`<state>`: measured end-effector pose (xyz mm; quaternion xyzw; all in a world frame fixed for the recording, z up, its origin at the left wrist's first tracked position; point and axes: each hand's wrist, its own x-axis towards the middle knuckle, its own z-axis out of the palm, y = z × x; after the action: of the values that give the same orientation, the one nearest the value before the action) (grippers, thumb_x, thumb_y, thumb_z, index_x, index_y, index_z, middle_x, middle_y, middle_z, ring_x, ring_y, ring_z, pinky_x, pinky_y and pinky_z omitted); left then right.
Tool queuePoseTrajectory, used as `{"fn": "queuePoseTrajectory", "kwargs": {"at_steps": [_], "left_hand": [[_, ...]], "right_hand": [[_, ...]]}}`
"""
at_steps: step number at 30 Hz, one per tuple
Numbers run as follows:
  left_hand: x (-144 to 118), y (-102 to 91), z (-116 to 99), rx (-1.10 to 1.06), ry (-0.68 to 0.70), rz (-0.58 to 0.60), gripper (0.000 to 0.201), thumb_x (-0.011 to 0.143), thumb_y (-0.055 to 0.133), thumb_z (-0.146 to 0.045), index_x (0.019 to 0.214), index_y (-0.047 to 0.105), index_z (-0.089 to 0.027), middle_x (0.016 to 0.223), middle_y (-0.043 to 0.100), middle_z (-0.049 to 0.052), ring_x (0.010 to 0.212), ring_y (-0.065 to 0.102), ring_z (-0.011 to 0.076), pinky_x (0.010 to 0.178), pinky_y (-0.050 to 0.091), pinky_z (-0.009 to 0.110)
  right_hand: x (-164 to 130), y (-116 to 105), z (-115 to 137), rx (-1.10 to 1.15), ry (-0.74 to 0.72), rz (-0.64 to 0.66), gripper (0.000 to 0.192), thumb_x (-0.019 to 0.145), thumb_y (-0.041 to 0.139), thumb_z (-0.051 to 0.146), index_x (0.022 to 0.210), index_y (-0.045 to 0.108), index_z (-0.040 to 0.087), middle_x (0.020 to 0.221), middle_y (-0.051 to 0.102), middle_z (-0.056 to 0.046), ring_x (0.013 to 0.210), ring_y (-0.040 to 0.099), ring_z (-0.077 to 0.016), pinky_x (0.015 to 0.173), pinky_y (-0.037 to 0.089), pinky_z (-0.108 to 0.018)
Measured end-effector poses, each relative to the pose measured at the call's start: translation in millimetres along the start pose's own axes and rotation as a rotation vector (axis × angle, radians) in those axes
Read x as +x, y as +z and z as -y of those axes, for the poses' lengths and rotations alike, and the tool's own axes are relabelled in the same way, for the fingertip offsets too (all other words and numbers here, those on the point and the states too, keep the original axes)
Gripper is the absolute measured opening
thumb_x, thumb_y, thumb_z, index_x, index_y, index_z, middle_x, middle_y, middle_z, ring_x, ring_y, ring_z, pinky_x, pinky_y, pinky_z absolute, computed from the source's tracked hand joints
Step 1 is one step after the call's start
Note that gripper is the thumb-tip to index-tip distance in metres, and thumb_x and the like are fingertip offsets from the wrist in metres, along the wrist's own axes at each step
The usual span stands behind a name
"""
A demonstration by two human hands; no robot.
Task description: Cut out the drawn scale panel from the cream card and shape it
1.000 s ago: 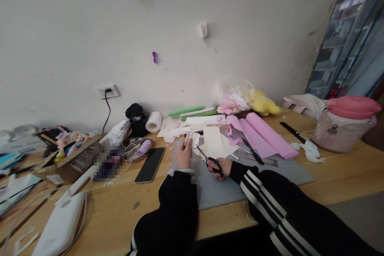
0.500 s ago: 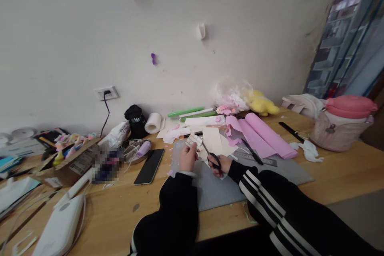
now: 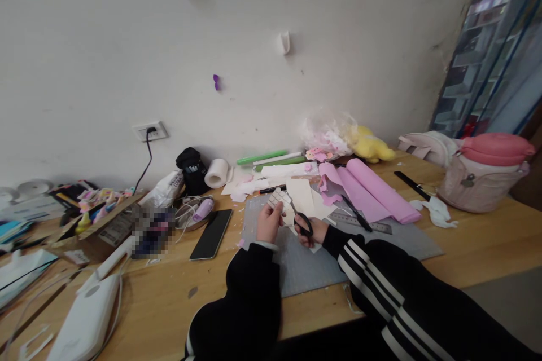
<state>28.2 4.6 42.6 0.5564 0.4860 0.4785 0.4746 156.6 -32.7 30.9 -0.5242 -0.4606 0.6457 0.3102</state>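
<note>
My left hand point(image 3: 269, 222) is closed on a small cream piece of paper point(image 3: 277, 198) that has lines on it. Black-handled scissors point(image 3: 304, 224) are gripped in my right hand point(image 3: 311, 232), their blades pointing up and left toward that paper. Whether the blades touch the paper is too small to tell. Both hands are above a grey cutting mat point(image 3: 311, 271). Just behind them lie cream paper sheets point(image 3: 300, 194). To the right are a metal ruler point(image 3: 359, 222), a black pen-like tool point(image 3: 355, 214) and a roll of pink paper point(image 3: 381, 189).
Left of the mat lies a phone point(image 3: 210, 234), with a cardboard box point(image 3: 101, 231) of small colourful items and a white power strip point(image 3: 87, 316) farther left. A white paper roll point(image 3: 217, 173) and green rolls point(image 3: 262, 157) line the wall. A pink bag point(image 3: 476, 183) stands right.
My left hand has shifted slightly right with the paper. The scissors' blades have swung a little, and the right hand has barely moved.
</note>
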Motion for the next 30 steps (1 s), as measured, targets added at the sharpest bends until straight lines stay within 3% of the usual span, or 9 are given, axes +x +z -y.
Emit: {"fn": "queuePoseTrajectory", "kwargs": {"at_steps": [23,30], "left_hand": [[1.3,-5.7,-1.7,0.014,0.019,-0.117,0.02,0.085,0.048,-0.029,0.089,0.057,-0.012,0.077,0.06,0.001,0.058,0.056,0.0095,0.052,0.048,0.025],[-2.8,-4.6,-6.7,0.03,0.027,-0.083,0.02,0.085,0.048,-0.029,0.09,0.057,-0.012,0.079,0.06,0.001,0.06,0.057,0.0102,0.054,0.049,0.026]], "right_hand": [[-3.4,-1.3,0.6,-0.076,0.006,0.008,0.029,0.087,0.042,0.037,0.081,0.054,0.011,0.057,0.05,0.006,0.038,0.041,-0.0022,0.036,0.035,-0.015],[1.6,-3.5,-0.8,-0.071,0.021,0.029,0.03,0.088,0.041,0.037,0.081,0.054,0.011,0.057,0.049,0.006,0.037,0.04,-0.002,0.035,0.034,-0.015]]}}
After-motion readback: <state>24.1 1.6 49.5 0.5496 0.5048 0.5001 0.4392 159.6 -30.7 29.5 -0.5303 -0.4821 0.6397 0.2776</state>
